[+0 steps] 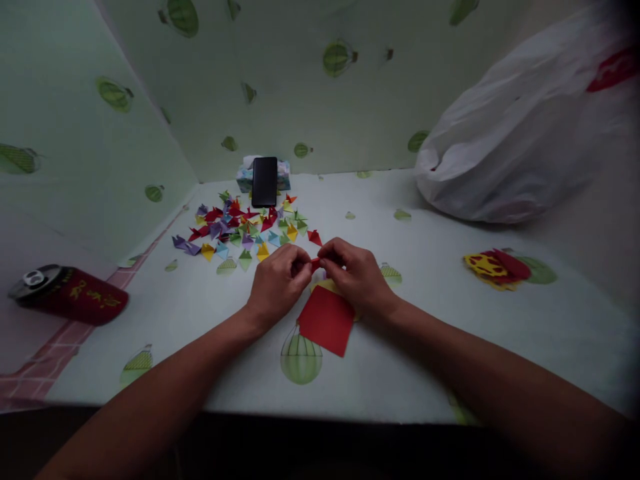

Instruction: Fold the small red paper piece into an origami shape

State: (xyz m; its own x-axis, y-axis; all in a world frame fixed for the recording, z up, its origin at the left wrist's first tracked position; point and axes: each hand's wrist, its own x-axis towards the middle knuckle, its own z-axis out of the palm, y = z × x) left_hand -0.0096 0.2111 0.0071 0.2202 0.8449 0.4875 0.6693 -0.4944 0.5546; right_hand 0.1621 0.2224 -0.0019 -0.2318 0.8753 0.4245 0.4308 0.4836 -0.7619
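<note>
Between the fingertips of both hands is a small folded piece of red paper (315, 265), mostly covered by the fingers. My left hand (283, 277) pinches its left end, and my right hand (357, 270) pinches the right end. Just below them on the table lies a stack of square paper with a red sheet (327, 320) on top and yellow edges showing beneath. Beyond my left hand spreads a heap of small folded paper cranes (240, 227) in red, yellow, green, blue and purple. One red crane (315, 237) sits close past my fingers.
A dark phone (265, 182) leans against a tissue box (284, 175) behind the cranes. At the left a red drink can (75, 293) stands near the wall. To the right are a large white plastic bag (500, 147) and red and yellow cut-out pieces (487, 265).
</note>
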